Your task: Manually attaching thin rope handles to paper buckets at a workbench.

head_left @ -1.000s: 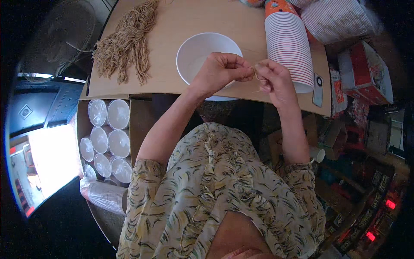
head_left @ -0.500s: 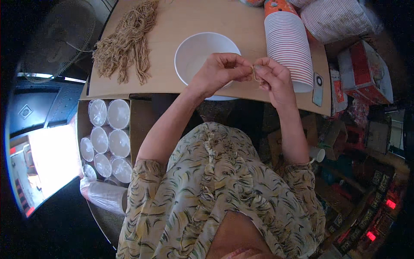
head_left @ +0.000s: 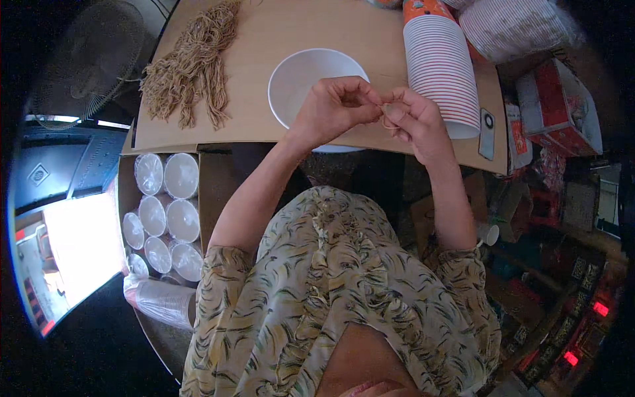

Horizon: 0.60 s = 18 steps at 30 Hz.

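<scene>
In front of me, above the table's near edge, my left hand (head_left: 338, 109) and my right hand (head_left: 420, 122) meet with fingertips almost touching. Both are closed in a pinch on a thin tan string (head_left: 391, 126), a small loop of which hangs by the right fingers. Most of the string is hidden by the fingers. A round white tub (head_left: 294, 71) with a wide mouth stands behind my left hand, which covers part of it. At the far left of the table lies a heap of tan string (head_left: 188, 66), tangled and bunched.
Right of my hands lies a long stack of white paper cups (head_left: 442, 73); a phone-like device (head_left: 487, 135) is at the table's right edge. More wrapped stacks (head_left: 512, 26) sit behind. A carton of bagged cups (head_left: 182, 177) stands below left, a red-white box (head_left: 559, 109) at right.
Both hands have shifted very slightly left, still pinching. The string loop now shows more clearly beneath the right fingertips. The things on the table stay put.
</scene>
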### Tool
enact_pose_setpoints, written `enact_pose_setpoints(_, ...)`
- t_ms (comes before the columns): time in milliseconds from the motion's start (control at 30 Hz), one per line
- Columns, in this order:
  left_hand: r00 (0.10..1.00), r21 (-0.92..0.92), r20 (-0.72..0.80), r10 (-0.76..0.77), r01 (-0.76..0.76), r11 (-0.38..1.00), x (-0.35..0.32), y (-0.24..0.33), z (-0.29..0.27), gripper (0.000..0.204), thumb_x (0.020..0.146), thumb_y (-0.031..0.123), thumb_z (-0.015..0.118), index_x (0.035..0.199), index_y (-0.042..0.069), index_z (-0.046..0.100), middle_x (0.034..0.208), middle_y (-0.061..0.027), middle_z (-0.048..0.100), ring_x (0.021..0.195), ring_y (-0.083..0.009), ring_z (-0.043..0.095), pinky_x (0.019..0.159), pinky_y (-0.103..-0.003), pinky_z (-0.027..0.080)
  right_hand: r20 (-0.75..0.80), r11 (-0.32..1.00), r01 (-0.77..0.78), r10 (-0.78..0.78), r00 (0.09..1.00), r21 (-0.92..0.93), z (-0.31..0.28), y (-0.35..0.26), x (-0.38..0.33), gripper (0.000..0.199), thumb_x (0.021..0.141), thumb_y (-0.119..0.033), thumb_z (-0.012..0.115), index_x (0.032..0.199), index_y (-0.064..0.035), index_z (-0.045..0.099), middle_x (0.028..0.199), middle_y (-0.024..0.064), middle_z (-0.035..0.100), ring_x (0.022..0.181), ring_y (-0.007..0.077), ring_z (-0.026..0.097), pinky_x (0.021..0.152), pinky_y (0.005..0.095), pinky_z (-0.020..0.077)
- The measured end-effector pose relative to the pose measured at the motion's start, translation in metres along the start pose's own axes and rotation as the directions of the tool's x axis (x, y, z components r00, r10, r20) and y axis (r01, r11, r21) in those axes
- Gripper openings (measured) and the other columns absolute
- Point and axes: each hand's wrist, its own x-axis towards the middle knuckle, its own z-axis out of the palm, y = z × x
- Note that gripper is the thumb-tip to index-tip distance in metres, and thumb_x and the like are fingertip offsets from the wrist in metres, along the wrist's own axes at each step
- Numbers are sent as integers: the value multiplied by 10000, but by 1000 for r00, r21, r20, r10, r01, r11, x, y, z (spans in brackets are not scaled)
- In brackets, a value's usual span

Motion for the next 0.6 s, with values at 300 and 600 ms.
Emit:
enact_pose_setpoints(300, 997, 88, -18, 74, -72, 993, -6, -3, 1, 86, 869, 15, 720, 907, -13, 649, 864, -39, 699, 808, -80, 660, 708, -221, 550, -44, 996, -54, 58, 997, 77, 1, 7, 0, 137, 931, -144, 638, 1019, -48, 597, 735, -15, 558, 595, 33, 464, 501, 166, 336)
enact_pose_setpoints(600, 994, -33, -14, 110, -110, 993, -3, -8, -2, 72, 879, 5, 707, 894, -13, 639, 845, -46, 696, 791, -89, 659, 703, -229, 554, -104, 999, 27, -31, 994, -46, -1, 2, 0, 129, 940, -107, 611, 1005, 4, 623, 794, 16, 622, 645, 57, 545, 532, 191, 410)
